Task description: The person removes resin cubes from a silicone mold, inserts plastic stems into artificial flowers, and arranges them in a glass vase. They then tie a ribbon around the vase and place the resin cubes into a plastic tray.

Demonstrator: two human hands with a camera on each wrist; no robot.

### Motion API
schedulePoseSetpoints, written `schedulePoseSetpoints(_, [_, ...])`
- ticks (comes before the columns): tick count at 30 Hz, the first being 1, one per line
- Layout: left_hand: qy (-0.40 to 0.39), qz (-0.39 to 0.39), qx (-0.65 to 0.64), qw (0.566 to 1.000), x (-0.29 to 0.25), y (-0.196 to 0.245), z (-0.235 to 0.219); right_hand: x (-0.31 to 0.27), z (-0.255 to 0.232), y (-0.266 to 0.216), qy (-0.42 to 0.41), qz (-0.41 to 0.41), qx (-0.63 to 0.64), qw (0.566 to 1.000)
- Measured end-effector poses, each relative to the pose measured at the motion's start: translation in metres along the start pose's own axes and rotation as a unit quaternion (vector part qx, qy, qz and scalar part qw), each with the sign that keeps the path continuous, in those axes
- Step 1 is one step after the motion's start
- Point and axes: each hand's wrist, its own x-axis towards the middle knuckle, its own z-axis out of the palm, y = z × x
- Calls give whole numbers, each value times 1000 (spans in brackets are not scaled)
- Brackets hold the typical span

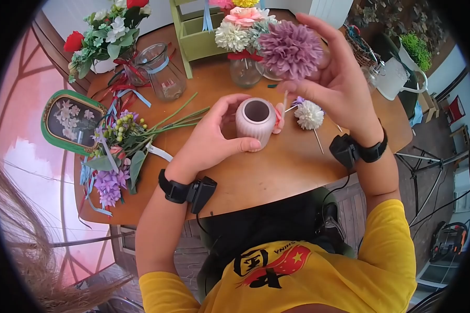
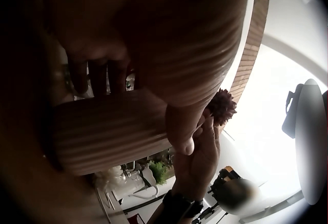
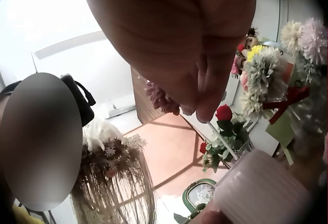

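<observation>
My left hand point(image 1: 206, 130) grips a pale pink ribbed vase point(image 1: 256, 130), thumb on the near side and fingers round the far side. The vase stands upright at the table's middle, its dark mouth facing up. Above and to the right of it, my right hand point(image 1: 344, 86) pinches a purple pompom flower point(image 1: 290, 49) just below its head. In the right wrist view the flower's pale stem point(image 3: 223, 141) slants down from the fingertips, its lower end right at the vase rim. A pink bow-like piece shows at the vase's right side.
A white pompom flower point(image 1: 309, 116) lies right of the vase. Purple flowers point(image 1: 110, 187) with green stems and a green-framed picture point(image 1: 55, 130) lie at the left. Behind stand a glass jar point(image 1: 167, 78), red roses, a jar of pompoms and a white watering can point(image 1: 394, 78).
</observation>
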Motion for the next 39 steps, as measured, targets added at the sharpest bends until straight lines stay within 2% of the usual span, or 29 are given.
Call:
schedulePoseSetpoints(2, [29, 30, 55, 998, -3, 2, 0, 2, 15, -3, 37, -46, -39, 997])
schedulePoseSetpoints(5, [47, 78, 105, 990, -2, 4, -3, 7, 16, -4, 17, -26, -84, 996])
schedulePoseSetpoints(7, [58, 107, 123, 985, -1, 3, -3, 10, 18, 2, -10, -58, -104, 993])
schedulePoseSetpoints(9, [73, 135, 139, 978, 1, 1, -3, 11, 25, 11, -42, -136, -130, 981])
schedulePoseSetpoints(13, [116, 204, 97, 967, 1, 4, 6, 3, 30, 3, -118, 9, -178, 977])
schedulePoseSetpoints(16, [124, 225, 86, 963, -1, 10, 10, 2, 30, 10, -142, -85, -289, 943])
schedulePoseSetpoints(19, [119, 235, 85, 961, -1, 10, 10, 2, 26, 11, -172, -144, -340, 913])
schedulePoseSetpoints(21, [113, 249, 84, 958, -1, 11, 10, -1, 22, 7, -187, -114, -330, 918])
schedulePoseSetpoints(24, [103, 233, 166, 953, -4, 10, 4, -4, 9, -7, -181, -77, -311, 930])
schedulePoseSetpoints(26, [95, 243, 174, 949, -3, 8, 2, -7, -7, -11, -176, 11, -314, 933])
schedulePoseSetpoints(28, [95, 248, 177, 948, -2, 7, 1, -8, -34, -10, -177, 165, -327, 913])
schedulePoseSetpoints(29, [98, 248, 176, 948, -3, 5, 1, -12, -44, -2, -181, 211, -331, 902])
schedulePoseSetpoints(32, [109, 229, 147, 956, -4, 6, 4, -32, -49, 9, -233, 281, -422, 830])
schedulePoseSetpoints(33, [113, 219, 134, 960, -5, 7, 6, -43, -52, 21, -244, 197, -460, 831])
schedulePoseSetpoints(36, [114, 202, 85, 969, -5, 6, 6, -59, -46, 30, -218, 196, -491, 820])
schedulePoseSetpoints(39, [105, 206, 72, 970, -5, 7, 6, -62, -55, 45, -223, 141, -529, 807])
